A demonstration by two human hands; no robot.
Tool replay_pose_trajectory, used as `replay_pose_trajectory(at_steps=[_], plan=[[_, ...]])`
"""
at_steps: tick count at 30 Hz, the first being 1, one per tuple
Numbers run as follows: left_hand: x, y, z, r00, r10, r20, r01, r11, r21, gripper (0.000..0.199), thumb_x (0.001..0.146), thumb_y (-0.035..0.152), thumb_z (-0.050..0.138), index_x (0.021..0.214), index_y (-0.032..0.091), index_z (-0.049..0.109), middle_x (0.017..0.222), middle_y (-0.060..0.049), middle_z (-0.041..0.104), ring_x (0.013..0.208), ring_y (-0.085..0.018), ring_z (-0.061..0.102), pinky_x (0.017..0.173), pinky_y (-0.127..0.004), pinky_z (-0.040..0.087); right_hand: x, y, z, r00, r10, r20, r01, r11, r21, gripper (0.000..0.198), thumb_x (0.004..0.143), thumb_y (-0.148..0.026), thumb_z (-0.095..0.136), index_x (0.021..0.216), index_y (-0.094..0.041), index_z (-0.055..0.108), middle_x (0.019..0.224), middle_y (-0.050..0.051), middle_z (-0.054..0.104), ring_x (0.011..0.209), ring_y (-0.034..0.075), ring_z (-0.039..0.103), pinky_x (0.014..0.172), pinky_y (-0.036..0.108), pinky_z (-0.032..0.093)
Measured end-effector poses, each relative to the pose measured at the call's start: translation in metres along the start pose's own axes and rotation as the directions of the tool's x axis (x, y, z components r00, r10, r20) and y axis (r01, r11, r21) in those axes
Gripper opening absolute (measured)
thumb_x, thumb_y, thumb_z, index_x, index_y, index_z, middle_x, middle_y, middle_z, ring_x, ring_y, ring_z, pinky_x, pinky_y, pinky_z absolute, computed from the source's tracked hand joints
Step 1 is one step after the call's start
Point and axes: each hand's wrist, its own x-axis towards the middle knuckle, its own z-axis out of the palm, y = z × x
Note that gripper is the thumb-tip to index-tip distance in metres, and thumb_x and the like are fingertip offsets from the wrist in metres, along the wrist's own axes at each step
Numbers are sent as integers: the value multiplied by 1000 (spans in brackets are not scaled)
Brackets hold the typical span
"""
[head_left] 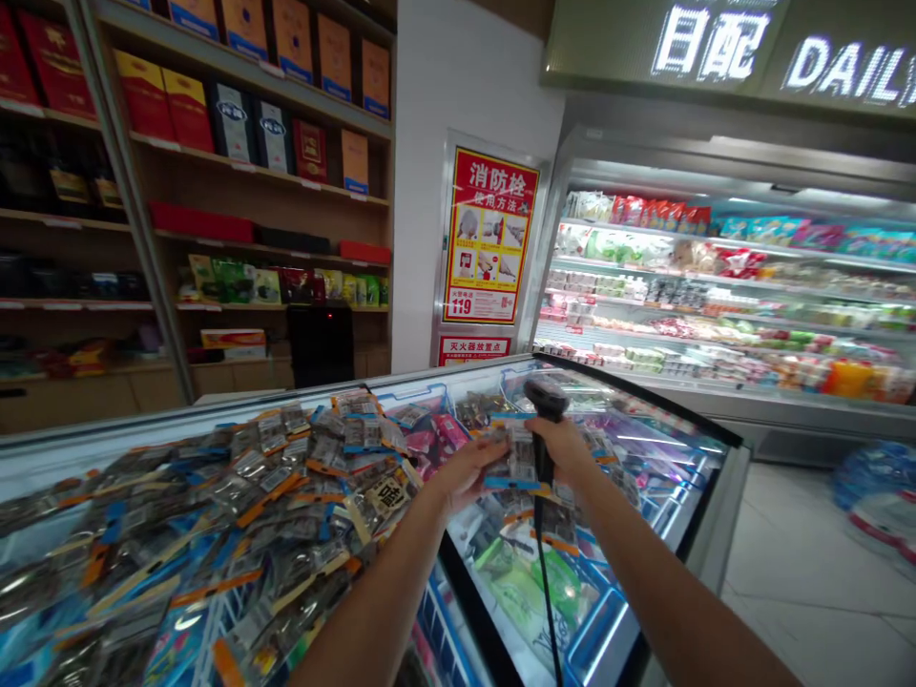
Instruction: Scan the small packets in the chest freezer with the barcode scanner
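My left hand (pixel 464 471) pinches a small clear packet (pixel 513 456) with blue edges and dark contents. Closed around the handle of a black handheld barcode scanner (pixel 547 397) is my right hand (pixel 562 448). The scanner stands upright right beside the packet, partly overlapping it, and its cord (pixel 545 582) hangs down over the freezer. Under and to the left of my hands lies a big heap of similar packets (pixel 286 496) with orange, blue and cream edges. A larger packet (pixel 386 494) with black characters lies at the heap's right side.
The chest freezer (pixel 722 515) has sliding glass lids and blue wire baskets (pixel 605 630) with bagged goods. Behind it are wall shelves (pixel 272 157) of boxes and a fire hydrant poster (pixel 492 234). A refrigerated display (pixel 730 324) and wrapped water bottles (pixel 877 482) are at right.
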Motion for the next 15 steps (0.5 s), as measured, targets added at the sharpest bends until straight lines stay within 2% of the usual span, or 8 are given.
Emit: replay_pose_trajectory(at_steps=[1,3,6,8,10,12,13,15], plan=[[0,2,-3,999,37,-30,-38,999,-7,28,59,27,69,82,16,58,72,0,61,62,-9,56,61,-22,45,5,-8,0,1000,-21,-13,21,1000,-14,13,52,-13,62,57,-18,51,39,-3,51,35,13,48,37,27,42],[3,5,-12,979,128,-161,-128,992,9,25,60,24,67,82,18,57,71,1,59,58,-8,54,55,-20,44,17,-35,-4,995,-89,-45,87,995,-46,13,52,-13,63,58,-16,52,40,-2,52,35,13,48,35,26,40],[8,8,-30,905,213,-369,-211,976,45,21,64,21,62,84,19,55,70,2,58,57,-8,53,49,-18,42,37,-106,-18,953,-283,-106,276,958,-78,15,55,-14,64,66,-12,54,46,-2,55,40,9,50,40,21,38],[10,9,-44,868,219,-445,-225,974,40,20,65,20,60,85,20,54,73,2,58,60,-9,54,51,-20,45,47,-160,-29,902,-416,-118,409,909,-79,21,59,-18,63,77,-12,54,53,-4,56,46,5,53,46,19,37],[12,10,-55,844,224,-487,-241,970,29,19,67,18,58,85,20,53,75,2,58,62,-10,55,54,-23,47,49,-196,-39,871,-481,-99,478,877,-57,24,60,-21,63,80,-14,53,54,-7,55,45,2,50,48,17,37],[13,13,-64,822,243,-514,-272,962,19,18,69,16,56,86,21,53,77,2,58,62,-10,55,55,-25,48,43,-199,-43,895,-443,-49,442,896,-39,18,58,-20,65,73,-17,54,49,-7,54,41,3,48,45,18,36],[14,15,-67,812,255,-525,-290,957,16,18,69,15,55,87,20,53,77,2,58,61,-9,54,55,-25,48,38,-186,-43,917,-398,-19,398,917,-28,15,58,-20,66,68,-19,54,46,-5,53,38,5,47,42,19,37],[17,18,-73,791,274,-547,-313,949,22,19,70,14,54,88,20,53,77,1,58,61,-9,54,56,-24,48,23,-134,-37,957,-285,48,285,958,17,14,59,-29,64,63,-21,53,44,-4,53,37,9,48,37,21,39]])
